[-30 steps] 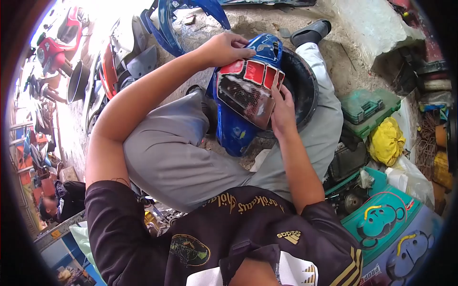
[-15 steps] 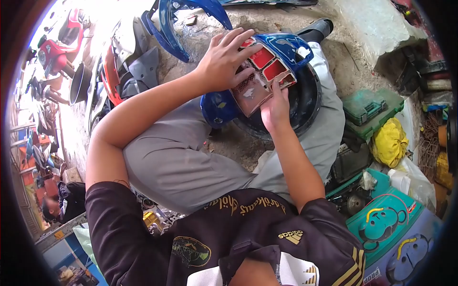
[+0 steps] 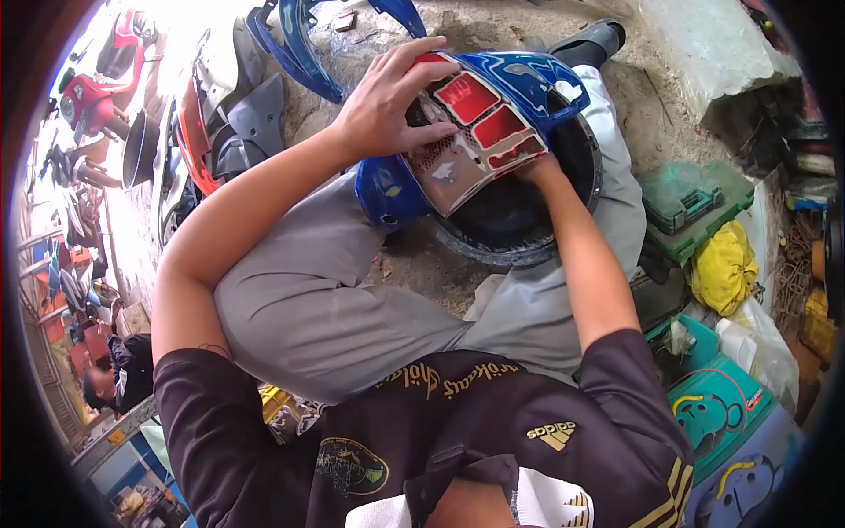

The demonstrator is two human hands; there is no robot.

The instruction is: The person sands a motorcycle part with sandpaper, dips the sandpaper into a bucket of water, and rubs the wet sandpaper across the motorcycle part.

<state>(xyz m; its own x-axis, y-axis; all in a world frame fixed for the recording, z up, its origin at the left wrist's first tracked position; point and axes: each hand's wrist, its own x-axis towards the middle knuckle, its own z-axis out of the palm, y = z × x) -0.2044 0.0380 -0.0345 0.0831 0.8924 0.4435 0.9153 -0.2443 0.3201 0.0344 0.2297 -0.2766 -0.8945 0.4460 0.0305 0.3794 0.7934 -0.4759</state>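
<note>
A glossy blue plastic motorcycle body panel (image 3: 519, 75), with a middle section of red blocks and greyish-pink patterned surface, is held tilted over a black round basin (image 3: 493, 224). My left hand (image 3: 387, 101) grips its left side, thumb lying on the patterned face and fingers spread over the upper edge. My right hand (image 3: 532, 169) reaches in under the lower right edge; its fingers are hidden behind the panel. The panel's blue lower left end (image 3: 387, 198) hangs beside my knee.
Another blue panel (image 3: 290, 48) lies on the ground ahead. Grey and orange motorcycle fairings (image 3: 251, 110) lean at left. At right are a green tool case (image 3: 682, 198), a yellow bag (image 3: 726, 268) and a teal box (image 3: 717, 396). Another person (image 3: 123, 370) is at far left.
My right hand has slid from the panel's lower edge, where its thumb showed, to underneath it. My left hand has shifted slightly left, and the panel faces more toward me.
</note>
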